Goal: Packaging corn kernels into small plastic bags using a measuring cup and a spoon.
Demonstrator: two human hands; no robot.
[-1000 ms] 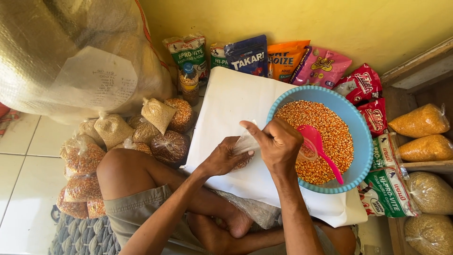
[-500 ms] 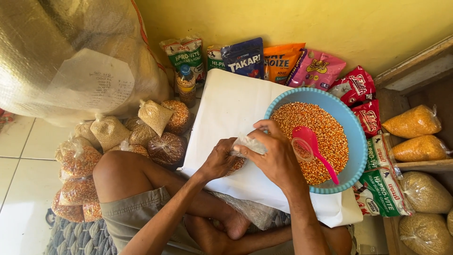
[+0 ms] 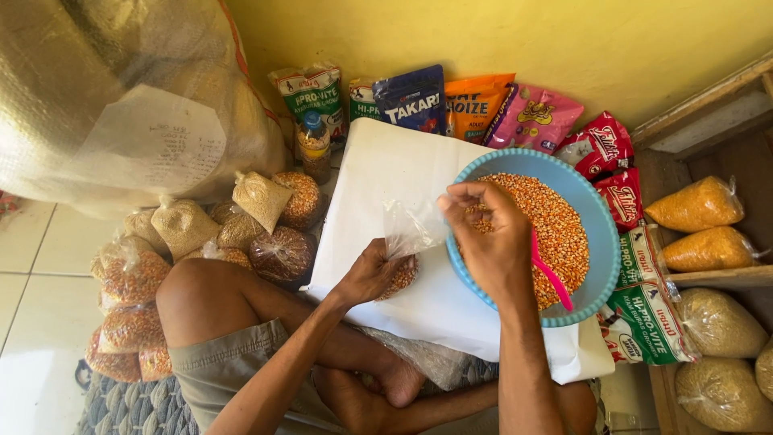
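Both hands meet over a white board (image 3: 386,173) that rests across the seated person's lap. His left hand (image 3: 369,274) is closed around the lower part of a small clear plastic bag (image 3: 407,242), cupping the bottom, where a portion of corn kernels sits against the palm. His right hand (image 3: 491,234) pinches the bag's upper edge between fingertips and thumb, holding the thin film up and stretched (whether the mouth is spread wide or gathered cannot be told).

Just beside the right hand, partly under its wrist, a round blue bowl (image 3: 592,213) lies on the board, filled with orange and yellow corn kernels (image 3: 555,225). A pink scoop (image 3: 551,278) lies in the grain, its handle pointing toward the near rim.

Along the yellow wall behind the board stand printed feed packets (image 3: 419,101) in green, dark blue, orange, pink and red, with a small bottle (image 3: 314,145) at the left end. Left of the knee, tied clear bags of grain (image 3: 274,225) are heaped on the tiled floor, and a large woven sack (image 3: 105,97) rises behind them. On the right, wooden shelves (image 3: 717,278) carry more filled bags of yellow and pale grain.
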